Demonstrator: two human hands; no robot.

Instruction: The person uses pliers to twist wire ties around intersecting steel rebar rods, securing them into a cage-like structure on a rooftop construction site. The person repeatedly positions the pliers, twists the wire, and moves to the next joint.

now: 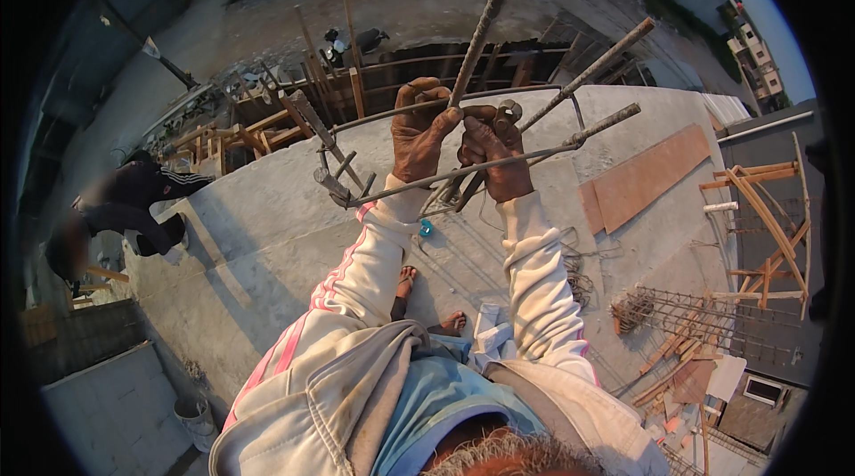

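Observation:
A cage of upright steel rebars with rectangular stirrups stands before me at the middle. My left hand [422, 132] is raised inside the stirrup [427, 180], its thumb and fingers closed around a ribbed rebar [486, 28] and the stirrup's far side. Just right of it, my right hand [497, 152] is curled around a tool with a rounded metal head [509, 112], perhaps pincers; its jaws are partly hidden by the fingers. More rebars [594, 68] rise to the right, and another [327, 132] to the left. The tie at the joint is too small to tell.
Bare feet in sandals stand on the concrete slab [280, 275]. A person in dark clothes [133, 202] bends at the slab's left edge. Reddish boards [648, 175], loose wire [578, 275] and a rebar cage [695, 319] lie right. Timber formwork [267, 129] lies beyond the far edge.

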